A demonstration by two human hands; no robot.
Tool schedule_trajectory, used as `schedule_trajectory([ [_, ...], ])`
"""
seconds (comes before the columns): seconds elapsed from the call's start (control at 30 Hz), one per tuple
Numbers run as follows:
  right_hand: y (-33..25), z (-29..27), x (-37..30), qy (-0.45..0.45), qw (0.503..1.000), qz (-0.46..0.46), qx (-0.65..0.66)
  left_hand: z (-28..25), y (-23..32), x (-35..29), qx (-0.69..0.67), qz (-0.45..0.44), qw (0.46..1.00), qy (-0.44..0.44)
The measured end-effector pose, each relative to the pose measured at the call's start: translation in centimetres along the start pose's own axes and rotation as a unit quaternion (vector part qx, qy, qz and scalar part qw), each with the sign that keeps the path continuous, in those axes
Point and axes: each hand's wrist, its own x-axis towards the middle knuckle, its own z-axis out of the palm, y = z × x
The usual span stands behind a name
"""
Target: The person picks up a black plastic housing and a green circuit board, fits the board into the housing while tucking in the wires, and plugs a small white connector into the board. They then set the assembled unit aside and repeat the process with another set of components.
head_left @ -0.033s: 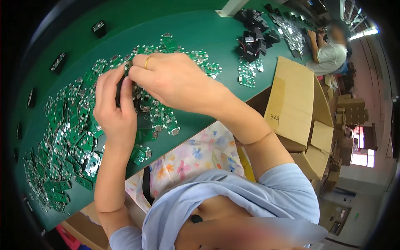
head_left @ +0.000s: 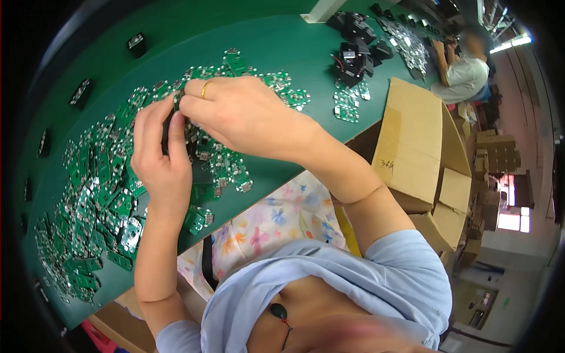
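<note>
Wrapped around a small black plastic housing (head_left: 167, 130), my left hand (head_left: 159, 147) holds it up over the bench. My right hand (head_left: 241, 115), with a gold ring on one finger, is closed with its fingertips pinching at the housing's upper end. A green edge like a circuit board (head_left: 177, 100) shows there between the fingers of both hands. Most of the housing is hidden behind my fingers. Under and around my hands lie many loose green circuit boards (head_left: 120, 200), heaped mostly on the left.
The green bench (head_left: 271, 47) carries black housings (head_left: 136, 45) spaced along its far left side and a pile of black parts (head_left: 356, 53) at the back right. An opened cardboard box (head_left: 409, 141) stands right of me. Another person (head_left: 465, 70) works at the far right.
Both hands stay at nearly the same spot on the black housing. A little more of the green edge shows between the fingertips; the view has shifted slightly.
</note>
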Motion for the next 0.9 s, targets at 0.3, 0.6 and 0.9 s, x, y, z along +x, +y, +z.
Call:
schedule_trajectory([
  [0.3, 1.2, 1.2, -1.6, 0.019, 0.992, 0.035, 0.118, -0.2, 0.2, -0.6, -0.011, -0.007, 0.999, -0.039],
  [0.6, -2.2, 2.3, -3.7, 0.137, 0.772, 0.377, 0.492, 0.4, 0.1, -1.1, -0.257, -0.229, 0.937, -0.058],
  [0.9, -1.6, 1.9, -4.4, 0.183, 0.691, 0.312, 0.626, -0.7, 0.3, 0.4, -0.412, -0.367, 0.830, -0.075],
])
